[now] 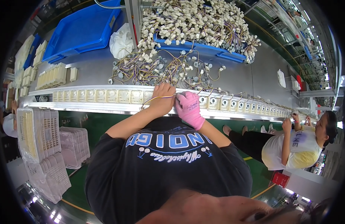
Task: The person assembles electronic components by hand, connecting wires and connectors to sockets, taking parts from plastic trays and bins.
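My bare left hand (163, 98) and my right hand in a pink glove (189, 108) meet over a row of cream plastic housings (122, 96) set in a metal rail. Fingers on both hands are closed, and their tips hide whatever they grip. A yellow and purple wire (157, 98) crosses the back of my left hand and runs down to the left; its other end disappears between the hands. To the right, the housings (223, 102) carry round dark-centred parts. Left of my hands they show no such parts.
Loose wired parts with white connectors (161, 69) lie just beyond the rail. Behind them a blue bin (217, 53) overflows with more. A large blue tray (83, 30) stands far left, near stacked white crates (40, 130). A co-worker (292, 143) works along the rail at right.
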`<act>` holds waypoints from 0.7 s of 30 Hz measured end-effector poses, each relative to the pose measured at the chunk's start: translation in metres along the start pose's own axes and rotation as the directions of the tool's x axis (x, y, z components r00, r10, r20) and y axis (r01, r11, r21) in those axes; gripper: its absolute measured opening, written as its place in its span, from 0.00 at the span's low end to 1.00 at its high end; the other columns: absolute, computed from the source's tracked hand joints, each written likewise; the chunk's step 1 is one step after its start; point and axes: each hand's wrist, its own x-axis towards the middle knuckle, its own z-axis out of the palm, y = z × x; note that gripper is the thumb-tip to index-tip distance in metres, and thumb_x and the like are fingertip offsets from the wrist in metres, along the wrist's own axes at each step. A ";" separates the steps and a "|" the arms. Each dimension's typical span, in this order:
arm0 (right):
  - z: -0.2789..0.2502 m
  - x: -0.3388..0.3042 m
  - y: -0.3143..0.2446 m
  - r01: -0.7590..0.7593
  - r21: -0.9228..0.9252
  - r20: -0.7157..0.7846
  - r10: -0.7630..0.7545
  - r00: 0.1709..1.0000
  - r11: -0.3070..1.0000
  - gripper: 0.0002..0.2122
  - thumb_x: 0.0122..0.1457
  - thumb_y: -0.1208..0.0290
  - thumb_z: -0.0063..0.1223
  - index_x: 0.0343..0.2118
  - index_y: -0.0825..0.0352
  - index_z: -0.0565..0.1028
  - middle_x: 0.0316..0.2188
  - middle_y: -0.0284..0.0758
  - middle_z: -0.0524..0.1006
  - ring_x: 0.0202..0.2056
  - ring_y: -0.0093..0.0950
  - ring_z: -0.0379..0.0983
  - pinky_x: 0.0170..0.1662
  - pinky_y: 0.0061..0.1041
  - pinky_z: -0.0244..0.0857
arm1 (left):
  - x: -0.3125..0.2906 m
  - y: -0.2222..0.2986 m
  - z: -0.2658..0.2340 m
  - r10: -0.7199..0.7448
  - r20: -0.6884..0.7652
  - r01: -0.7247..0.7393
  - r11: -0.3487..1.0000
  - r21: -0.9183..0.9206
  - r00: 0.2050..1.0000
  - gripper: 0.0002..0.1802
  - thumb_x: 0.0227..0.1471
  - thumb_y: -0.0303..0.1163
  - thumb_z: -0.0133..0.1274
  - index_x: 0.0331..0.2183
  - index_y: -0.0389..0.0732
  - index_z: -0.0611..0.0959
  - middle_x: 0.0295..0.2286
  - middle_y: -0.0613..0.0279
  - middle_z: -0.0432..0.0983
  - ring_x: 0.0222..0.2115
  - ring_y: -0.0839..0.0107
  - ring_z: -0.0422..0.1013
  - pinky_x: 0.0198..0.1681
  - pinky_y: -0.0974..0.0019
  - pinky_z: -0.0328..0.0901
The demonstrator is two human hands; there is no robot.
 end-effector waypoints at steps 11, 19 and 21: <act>-0.040 0.053 -0.001 0.363 0.028 0.399 -0.343 0.850 0.931 0.17 0.41 0.74 0.49 0.38 0.70 0.69 0.39 0.46 0.68 0.43 0.43 0.65 0.52 0.39 0.53 | 0.021 -0.001 -0.009 -0.106 0.420 0.146 0.987 -0.063 0.901 0.10 0.38 0.32 0.50 0.28 0.39 0.77 0.28 0.54 0.69 0.35 0.58 0.65 0.39 0.59 0.61; -0.040 0.056 0.011 0.197 -0.125 0.585 -0.089 0.807 0.972 0.12 0.43 0.71 0.49 0.33 0.66 0.65 0.34 0.45 0.70 0.41 0.41 0.66 0.47 0.41 0.55 | 0.011 -0.009 -0.002 0.147 0.169 -0.169 0.978 0.121 0.975 0.05 0.38 0.28 0.47 0.22 0.38 0.76 0.25 0.58 0.67 0.32 0.63 0.65 0.36 0.62 0.61; -0.041 0.060 0.010 0.135 -0.126 0.649 -0.021 0.760 0.983 0.12 0.45 0.73 0.47 0.34 0.66 0.63 0.30 0.43 0.72 0.35 0.40 0.70 0.39 0.40 0.59 | 0.010 -0.012 0.001 0.121 0.112 -0.129 0.990 0.064 0.986 0.04 0.38 0.28 0.50 0.22 0.38 0.76 0.26 0.58 0.67 0.32 0.62 0.65 0.36 0.61 0.61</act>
